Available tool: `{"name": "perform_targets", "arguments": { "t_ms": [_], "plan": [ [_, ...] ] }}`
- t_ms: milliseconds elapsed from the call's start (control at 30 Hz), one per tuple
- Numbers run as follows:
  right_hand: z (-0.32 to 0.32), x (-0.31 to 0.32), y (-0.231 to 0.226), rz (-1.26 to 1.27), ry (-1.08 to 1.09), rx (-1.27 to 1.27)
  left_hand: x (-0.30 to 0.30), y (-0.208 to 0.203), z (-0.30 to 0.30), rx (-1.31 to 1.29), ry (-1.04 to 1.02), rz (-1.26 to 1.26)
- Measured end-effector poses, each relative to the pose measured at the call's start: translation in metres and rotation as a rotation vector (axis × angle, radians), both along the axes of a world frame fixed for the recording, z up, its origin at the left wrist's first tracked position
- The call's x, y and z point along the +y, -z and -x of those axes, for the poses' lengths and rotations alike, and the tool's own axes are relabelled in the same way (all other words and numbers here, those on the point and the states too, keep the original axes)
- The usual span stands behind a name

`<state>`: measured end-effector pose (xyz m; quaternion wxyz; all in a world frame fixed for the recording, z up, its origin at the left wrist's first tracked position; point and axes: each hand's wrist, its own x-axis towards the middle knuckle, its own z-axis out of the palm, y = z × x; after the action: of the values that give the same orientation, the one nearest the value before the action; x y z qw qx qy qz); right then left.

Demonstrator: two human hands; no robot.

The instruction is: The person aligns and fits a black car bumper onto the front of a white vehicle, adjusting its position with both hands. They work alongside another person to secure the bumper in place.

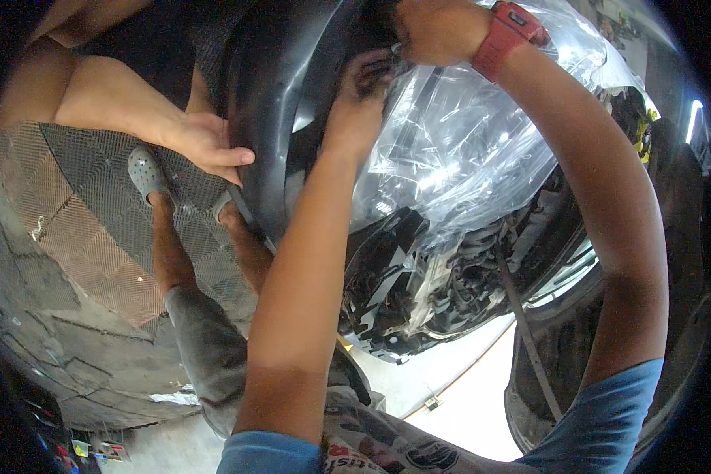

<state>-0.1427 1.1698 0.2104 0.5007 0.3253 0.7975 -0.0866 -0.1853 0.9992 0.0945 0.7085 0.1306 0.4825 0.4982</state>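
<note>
My left hand (359,114) is up at the inner edge of a glossy black curved car panel (265,118), fingers curled in shadow. Close to it on the right, my right hand (442,31) bends over the same spot, its fingers closed. What either hand grips is too dark and covered to make out. Clear plastic sheeting (458,150), creased and shiny, spreads beside and below my hands. On the panel's left side a co-worker's hand (217,146) touches its outer edge, thumb extended. A red watch (509,39) is on my right wrist.
Below the sheeting lies an exposed car engine bay (458,284) with a thin metal rod (525,340) crossing near it. Dark ribbed floor mats (95,205) extend at left, where a foot in a grey clog (146,172) stands. Several small items lie at lower left.
</note>
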Motion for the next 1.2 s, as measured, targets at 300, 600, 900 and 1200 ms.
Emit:
{"name": "perform_targets", "arguments": {
  "t_ms": [300, 600, 900, 1200],
  "plan": [
    [-0.018, -0.043, -0.056, -0.067, -0.194, 0.482, -0.035, -0.071, 0.032, 0.464, 0.208, -0.25],
    [-0.04, -0.062, -0.082, -0.116, -0.248, 0.576, -0.044, -0.066, 0.105, 0.003, 0.614, -0.271],
    [-0.019, -0.318, -0.119, -0.697, 1.029, 0.929, -0.184, -0.081, 0.128, 0.835, 0.487, -0.184],
    [0.005, -0.444, -0.064, -0.586, 1.824, 0.87, -0.176, -0.091, 0.098, 1.006, 0.688, -0.373]
  ]
}}
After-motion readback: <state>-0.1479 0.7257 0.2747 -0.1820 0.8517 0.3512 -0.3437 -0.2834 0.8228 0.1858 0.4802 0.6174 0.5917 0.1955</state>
